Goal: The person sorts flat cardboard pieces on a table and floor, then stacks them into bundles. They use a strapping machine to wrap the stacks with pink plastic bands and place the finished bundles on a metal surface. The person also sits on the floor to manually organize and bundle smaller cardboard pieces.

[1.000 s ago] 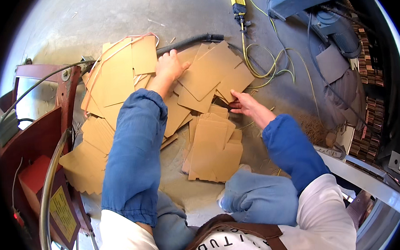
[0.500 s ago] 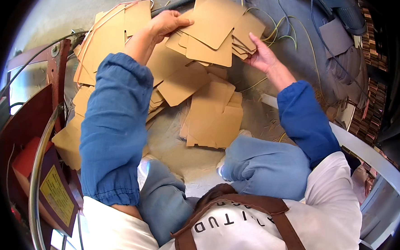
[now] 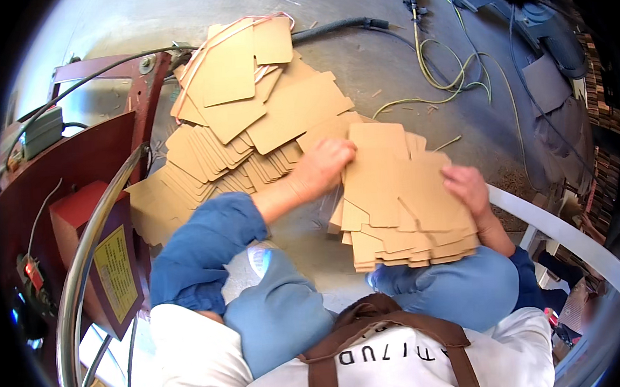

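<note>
Several flat tan cardboard sheets (image 3: 393,178) lie one over another in front of my right knee, their corners fanned unevenly. The fingers of my left hand (image 3: 328,163) are closed at their upper left edge. My right hand (image 3: 467,191), slightly blurred, grips the right edge, with its thumb hidden. Below them shows a thicker stack of cardboard (image 3: 414,247) with stepped edges; whether the held sheets rest fully on it I cannot tell. To the left spreads a loose heap of similar cardboard sheets (image 3: 295,114), partly overlapping like shingles.
A red metal frame (image 3: 140,97) with a bent chrome tube (image 3: 82,254) stands at my left. Beyond the heap runs a black hose (image 3: 336,27). A yellow-green cable (image 3: 424,98) loops across the floor. A pale curved rail (image 3: 557,219) is at my right, and a blue motor (image 3: 547,34) sits far right.
Both hands have come nearer to me and to the right, bringing the cardboard sheets from above the heap to the stack by my right knee. The view has shifted.
</note>
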Demonstrator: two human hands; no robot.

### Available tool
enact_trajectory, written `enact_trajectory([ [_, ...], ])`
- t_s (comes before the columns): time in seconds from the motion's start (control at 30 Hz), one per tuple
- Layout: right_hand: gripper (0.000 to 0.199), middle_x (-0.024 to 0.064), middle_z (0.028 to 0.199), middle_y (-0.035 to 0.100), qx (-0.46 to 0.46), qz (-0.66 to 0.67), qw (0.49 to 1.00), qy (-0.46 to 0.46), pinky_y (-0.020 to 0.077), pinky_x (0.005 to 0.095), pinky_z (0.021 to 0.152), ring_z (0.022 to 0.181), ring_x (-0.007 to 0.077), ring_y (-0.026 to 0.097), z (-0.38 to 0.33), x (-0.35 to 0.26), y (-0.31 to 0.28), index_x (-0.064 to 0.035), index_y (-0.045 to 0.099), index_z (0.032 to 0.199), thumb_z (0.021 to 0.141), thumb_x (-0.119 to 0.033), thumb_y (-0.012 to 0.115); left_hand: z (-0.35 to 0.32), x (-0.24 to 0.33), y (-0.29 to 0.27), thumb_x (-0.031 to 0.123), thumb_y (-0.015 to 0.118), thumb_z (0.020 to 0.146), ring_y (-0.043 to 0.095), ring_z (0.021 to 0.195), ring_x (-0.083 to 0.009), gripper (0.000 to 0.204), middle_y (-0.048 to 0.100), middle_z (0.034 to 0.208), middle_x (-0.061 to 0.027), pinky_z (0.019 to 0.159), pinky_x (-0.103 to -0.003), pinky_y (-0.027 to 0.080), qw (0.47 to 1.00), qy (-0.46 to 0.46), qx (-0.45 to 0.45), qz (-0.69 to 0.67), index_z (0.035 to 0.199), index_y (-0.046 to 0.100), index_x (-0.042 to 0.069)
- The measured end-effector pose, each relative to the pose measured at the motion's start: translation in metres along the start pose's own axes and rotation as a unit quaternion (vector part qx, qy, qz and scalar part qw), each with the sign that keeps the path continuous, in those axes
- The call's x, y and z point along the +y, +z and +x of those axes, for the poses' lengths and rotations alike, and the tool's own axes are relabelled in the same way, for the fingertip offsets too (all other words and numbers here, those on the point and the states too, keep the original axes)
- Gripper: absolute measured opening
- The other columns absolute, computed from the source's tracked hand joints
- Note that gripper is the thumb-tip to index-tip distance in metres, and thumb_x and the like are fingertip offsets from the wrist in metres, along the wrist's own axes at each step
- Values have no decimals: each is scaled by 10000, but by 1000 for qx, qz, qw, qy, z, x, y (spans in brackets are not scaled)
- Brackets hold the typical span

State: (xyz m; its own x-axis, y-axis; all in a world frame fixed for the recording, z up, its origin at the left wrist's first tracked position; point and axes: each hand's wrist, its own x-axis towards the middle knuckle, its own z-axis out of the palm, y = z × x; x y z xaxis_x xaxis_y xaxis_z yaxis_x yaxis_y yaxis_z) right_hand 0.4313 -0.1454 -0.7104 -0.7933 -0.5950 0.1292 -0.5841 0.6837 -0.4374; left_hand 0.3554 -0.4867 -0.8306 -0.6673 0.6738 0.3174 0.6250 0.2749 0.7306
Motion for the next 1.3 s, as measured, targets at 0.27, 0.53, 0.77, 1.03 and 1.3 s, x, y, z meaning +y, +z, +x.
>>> enact_trajectory([
  [0.27,343,92,1432,435,-211,-147,966,-29,321,522,1042,1303,251,418,-67,-17,95,-105,531,1175,835,-146,552,-4,-9,-6,61,573,741,526,1039,-328,234,571,1086,-142,889,-457,408,991,49,-107,60,973,553,53],
  [0.53,405,145,1188,581,-315,67,941,106,418,445,942,1106,312,548,26,-2,69,-70,531,1209,826,-177,602,-9,-109,-151,358,702,805,515,1113,-343,551,549,1184,-184,944,-442,421,816,-441,122,352,1202,521,20],
  [0.77,404,173,1230,557,-97,73,988,93,436,407,955,1136,325,519,221,20,125,-60,557,1197,861,-274,626,-41,-117,-172,390,752,751,497,1146,-346,635,545,1185,-184,963,-451,419,760,-548,144,319,1214,525,18],
  [1.03,818,234,1436,342,-96,40,985,138,318,541,1048,1328,410,324,363,-86,203,-60,464,1346,739,-556,698,-67,-183,-203,295,745,766,648,853,-256,521,666,963,-155,755,-360,511,791,-558,243,65,1137,594,-38],
  [1.3,789,283,1366,399,-121,-6,974,190,419,504,977,1235,427,442,367,-81,155,-62,328,1426,786,-365,675,10,-117,-210,232,591,925,540,511,-64,206,589,665,2,433,-215,407,770,-477,214,-365,902,627,30],
])
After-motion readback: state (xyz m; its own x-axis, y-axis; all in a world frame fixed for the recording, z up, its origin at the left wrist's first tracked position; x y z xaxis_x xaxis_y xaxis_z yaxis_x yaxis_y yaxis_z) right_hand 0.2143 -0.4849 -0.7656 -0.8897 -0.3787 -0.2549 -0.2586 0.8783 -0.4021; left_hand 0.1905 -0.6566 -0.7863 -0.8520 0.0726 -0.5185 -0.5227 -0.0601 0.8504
